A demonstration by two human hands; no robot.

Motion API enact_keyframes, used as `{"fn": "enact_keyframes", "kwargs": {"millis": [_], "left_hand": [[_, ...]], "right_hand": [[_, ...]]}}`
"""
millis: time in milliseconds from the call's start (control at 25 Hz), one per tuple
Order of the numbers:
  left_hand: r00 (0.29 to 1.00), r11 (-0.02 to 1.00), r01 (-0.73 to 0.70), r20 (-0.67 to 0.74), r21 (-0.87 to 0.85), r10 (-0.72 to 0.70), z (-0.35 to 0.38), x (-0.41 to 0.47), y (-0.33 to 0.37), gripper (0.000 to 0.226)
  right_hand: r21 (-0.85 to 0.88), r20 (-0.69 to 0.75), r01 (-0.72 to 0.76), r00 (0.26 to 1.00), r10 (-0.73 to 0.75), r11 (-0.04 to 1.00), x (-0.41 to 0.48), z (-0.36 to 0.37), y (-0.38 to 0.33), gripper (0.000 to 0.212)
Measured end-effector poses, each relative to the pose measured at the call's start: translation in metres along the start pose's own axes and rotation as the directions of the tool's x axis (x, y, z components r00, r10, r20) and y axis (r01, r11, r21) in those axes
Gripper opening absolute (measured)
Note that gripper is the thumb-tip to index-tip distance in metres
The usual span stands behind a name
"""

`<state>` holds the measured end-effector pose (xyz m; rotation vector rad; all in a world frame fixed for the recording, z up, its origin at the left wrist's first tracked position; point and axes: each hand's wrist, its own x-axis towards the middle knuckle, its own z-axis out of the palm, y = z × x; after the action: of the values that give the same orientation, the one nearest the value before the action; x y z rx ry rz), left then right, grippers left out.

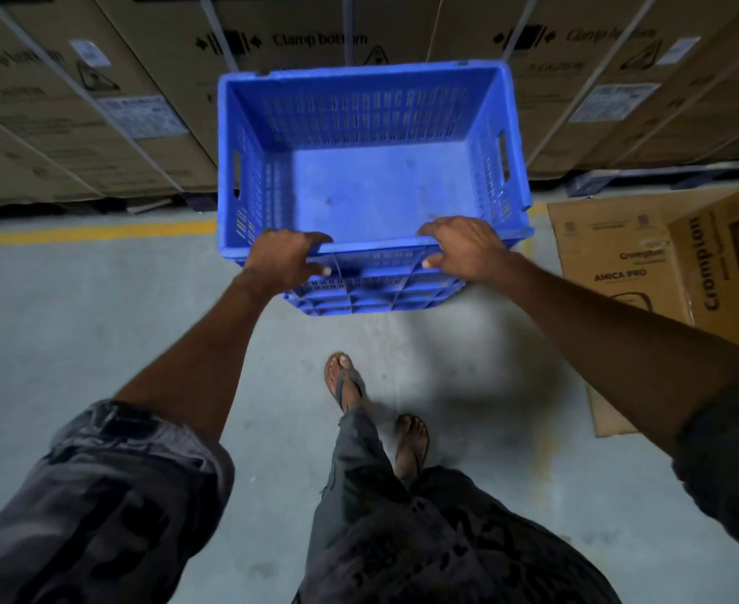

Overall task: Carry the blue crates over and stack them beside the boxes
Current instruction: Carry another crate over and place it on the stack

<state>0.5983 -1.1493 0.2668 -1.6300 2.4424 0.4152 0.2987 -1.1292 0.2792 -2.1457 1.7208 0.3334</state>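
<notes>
An empty blue plastic crate (372, 176) with slotted walls hangs in the air in front of me, above the grey floor. My left hand (287, 259) grips its near rim at the left, fingers hooked over the edge. My right hand (463, 248) grips the same rim at the right. Behind the crate stands a row of tall brown cardboard boxes (150, 102) with strapping bands and "Clamp bottom" print. No other blue crate is in view.
A yellow line (89, 232) runs across the concrete floor before the tall boxes. A smaller brown carton (673, 272) printed "Crompton" lies on the floor at the right. My sandalled feet (346, 381) stand on bare floor below the crate.
</notes>
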Motion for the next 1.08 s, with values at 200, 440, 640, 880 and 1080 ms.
{"fn": "enact_keyframes", "kwargs": {"millis": [200, 440, 640, 880, 1080], "left_hand": [[0.998, 0.998, 0.062, -0.034, 0.031, -0.061, -0.004, 0.006, 0.022, 0.029], [0.998, 0.995, 0.056, -0.046, 0.078, -0.052, 0.003, 0.010, 0.018, 0.029], [0.998, 0.993, 0.051, -0.052, 0.111, -0.046, 0.011, 0.009, 0.027, 0.033], [0.996, 0.989, 0.062, -0.068, 0.136, -0.053, 0.023, 0.002, 0.029, 0.035], [0.994, 0.987, 0.102, -0.059, 0.128, -0.095, 0.020, 0.004, 0.032, 0.036]], "right_hand": [[-0.053, -0.065, 0.015, 0.998, -0.019, 0.999, -0.001, -0.001, 0.001, 0.029], [-0.103, -0.144, 0.030, 0.989, -0.044, 0.994, -0.003, 0.007, -0.003, 0.021], [-0.150, -0.124, 0.030, 0.991, -0.049, 0.988, -0.002, 0.017, 0.004, 0.027], [-0.145, -0.103, 0.084, 0.990, -0.099, 0.986, -0.004, 0.022, 0.006, 0.029], [-0.131, -0.106, 0.088, 0.989, -0.102, 0.987, -0.004, 0.021, 0.006, 0.024]]}}
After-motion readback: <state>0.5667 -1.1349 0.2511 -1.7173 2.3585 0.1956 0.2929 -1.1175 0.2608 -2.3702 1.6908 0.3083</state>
